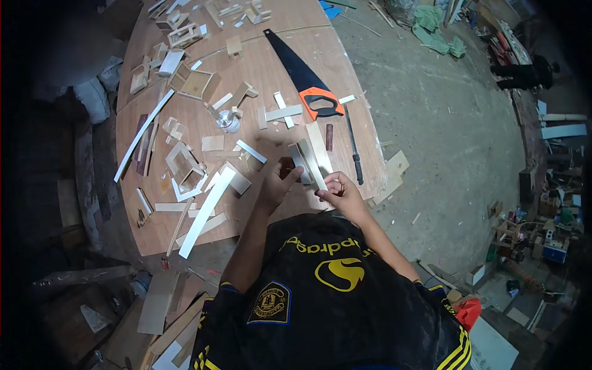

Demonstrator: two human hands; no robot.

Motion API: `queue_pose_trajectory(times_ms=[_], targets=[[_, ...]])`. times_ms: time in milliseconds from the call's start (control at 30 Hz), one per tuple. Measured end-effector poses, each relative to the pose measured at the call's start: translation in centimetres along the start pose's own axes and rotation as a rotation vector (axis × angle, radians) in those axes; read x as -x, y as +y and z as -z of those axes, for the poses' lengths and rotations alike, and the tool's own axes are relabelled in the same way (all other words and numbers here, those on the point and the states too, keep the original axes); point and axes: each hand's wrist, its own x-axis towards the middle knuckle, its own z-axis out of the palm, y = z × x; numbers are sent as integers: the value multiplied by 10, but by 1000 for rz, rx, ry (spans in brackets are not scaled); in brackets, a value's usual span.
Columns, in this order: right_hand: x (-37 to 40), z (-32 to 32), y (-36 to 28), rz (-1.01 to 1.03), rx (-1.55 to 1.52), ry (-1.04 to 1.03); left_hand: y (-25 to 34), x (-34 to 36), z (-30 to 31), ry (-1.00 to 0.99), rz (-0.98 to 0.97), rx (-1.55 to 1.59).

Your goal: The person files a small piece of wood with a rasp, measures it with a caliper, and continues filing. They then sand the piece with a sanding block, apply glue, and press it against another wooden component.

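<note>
Near the table's front edge, my left hand is closed on the left side of a small wooden piece made of narrow strips. My right hand pinches the lower end of a pale wood strip at the right side of that piece. Whether the strips are joined cannot be made out. Just beyond lies another pale board, with a short dark brown stick to its right. A handsaw with an orange and black handle rests farther back. Left of my hands is a loose white strip.
On the wooden table, small wooden frames, offcuts and a jar stand at the left. A thin dark file-like tool lies near the right edge. A long white strip overhangs the front edge. Boards and clutter cover parts of the floor.
</note>
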Motion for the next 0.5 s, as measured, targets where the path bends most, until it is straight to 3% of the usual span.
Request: queue_pose_trajectory(times_ms=[100,200,300,500], targets=[[17,7,-2,9,-157,-10,18,7,-20,-26,-18,44],[33,20,0,123,-15,-7,38,15,-48,-34,42,-20],[60,25,-25,143,300,143,43,24,-76,-36,57,-64],[108,52,-33,249,333,150,56,48,-126,-96,6,42]])
